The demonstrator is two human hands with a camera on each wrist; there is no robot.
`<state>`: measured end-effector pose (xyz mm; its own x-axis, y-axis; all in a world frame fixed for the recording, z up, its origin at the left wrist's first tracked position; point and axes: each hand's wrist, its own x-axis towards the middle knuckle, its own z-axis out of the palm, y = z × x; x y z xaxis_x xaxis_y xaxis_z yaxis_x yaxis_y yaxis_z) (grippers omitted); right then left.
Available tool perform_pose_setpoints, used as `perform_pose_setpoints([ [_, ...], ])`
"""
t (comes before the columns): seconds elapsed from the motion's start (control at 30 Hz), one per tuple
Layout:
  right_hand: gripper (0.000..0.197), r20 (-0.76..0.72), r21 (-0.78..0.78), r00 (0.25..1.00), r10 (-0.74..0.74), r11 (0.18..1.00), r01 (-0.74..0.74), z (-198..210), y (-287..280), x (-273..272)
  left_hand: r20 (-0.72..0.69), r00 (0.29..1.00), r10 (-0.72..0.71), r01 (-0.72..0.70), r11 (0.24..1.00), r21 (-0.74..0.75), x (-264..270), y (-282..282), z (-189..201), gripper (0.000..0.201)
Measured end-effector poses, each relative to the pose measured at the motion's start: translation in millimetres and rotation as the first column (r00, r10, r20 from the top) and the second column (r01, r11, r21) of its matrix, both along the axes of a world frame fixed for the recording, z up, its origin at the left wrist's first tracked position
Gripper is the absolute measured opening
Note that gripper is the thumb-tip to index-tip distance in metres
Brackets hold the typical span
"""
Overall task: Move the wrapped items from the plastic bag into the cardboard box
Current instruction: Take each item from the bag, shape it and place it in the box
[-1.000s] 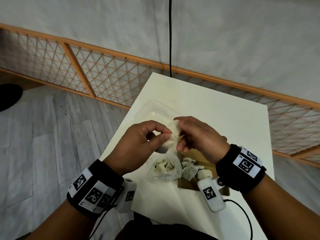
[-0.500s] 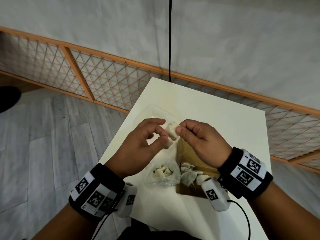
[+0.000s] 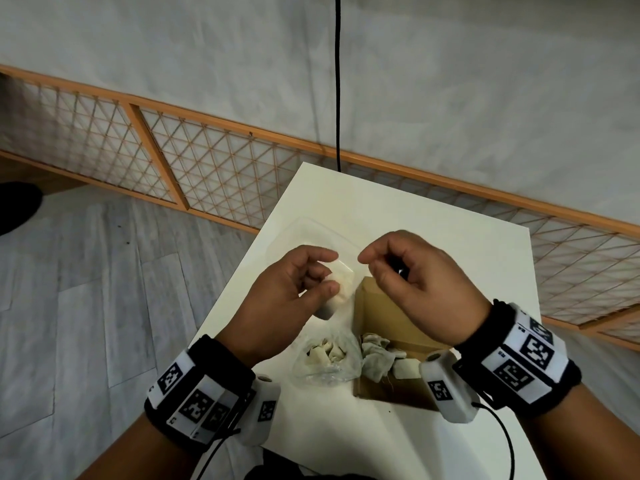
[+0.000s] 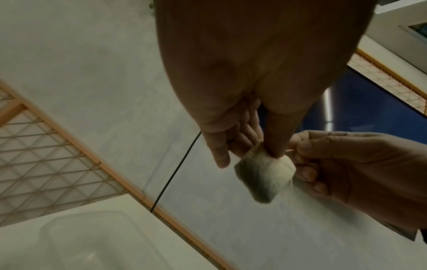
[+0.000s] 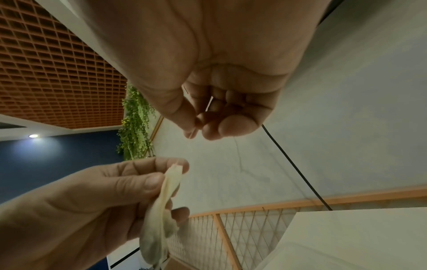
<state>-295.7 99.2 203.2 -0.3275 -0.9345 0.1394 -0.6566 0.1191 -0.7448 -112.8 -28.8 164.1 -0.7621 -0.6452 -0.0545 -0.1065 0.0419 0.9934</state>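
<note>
My left hand [image 3: 329, 271] pinches a pale wrapped item [image 3: 341, 285] by its top edge, above the table's middle. In the left wrist view the wrapped item [image 4: 261, 177] hangs from thumb and fingers. My right hand [image 3: 367, 265] is just right of it, thumb and forefinger pinched together; a thin thread seems to run from the item to that pinch. Below, the clear plastic bag [image 3: 325, 358] holds several wrapped items. Beside it the open cardboard box [image 3: 367, 306] holds a few more [image 3: 377, 358].
The white table [image 3: 415, 220] is narrow, with its left edge close to the bag and floor beyond. A clear plastic container [image 3: 311, 233] lies behind my hands. A black cable [image 3: 337, 81] hangs down the wall to the table's far edge.
Both hands held the item together earlier. They have drawn apart: the left hand keeps the item, and the right hand has moved up and to the right, off it.
</note>
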Motion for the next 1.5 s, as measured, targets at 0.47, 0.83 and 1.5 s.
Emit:
perform_pose_setpoints([
  [0.47, 0.016, 0.39, 0.084, 0.921, -0.024, 0.996, -0.01, -43, -12, 0, -0.129, 0.991, -0.02, 0.022, 1.0, 0.019, -16, 4, -6, 0.003],
  [0.83, 0.028, 0.576, 0.072, 0.817, -0.01, 0.997, -0.038, -46, 17, -10, -0.158, 0.987, 0.012, -0.001, 0.998, 0.069, -26, 5, -18, 0.003],
  [1.5, 0.039, 0.289, 0.605, 0.91, -0.297, 0.793, 0.067, -186, 133, -68, 0.448, 0.894, -0.008, 0.113, 0.972, -0.208, 9, 6, -126, 0.008],
])
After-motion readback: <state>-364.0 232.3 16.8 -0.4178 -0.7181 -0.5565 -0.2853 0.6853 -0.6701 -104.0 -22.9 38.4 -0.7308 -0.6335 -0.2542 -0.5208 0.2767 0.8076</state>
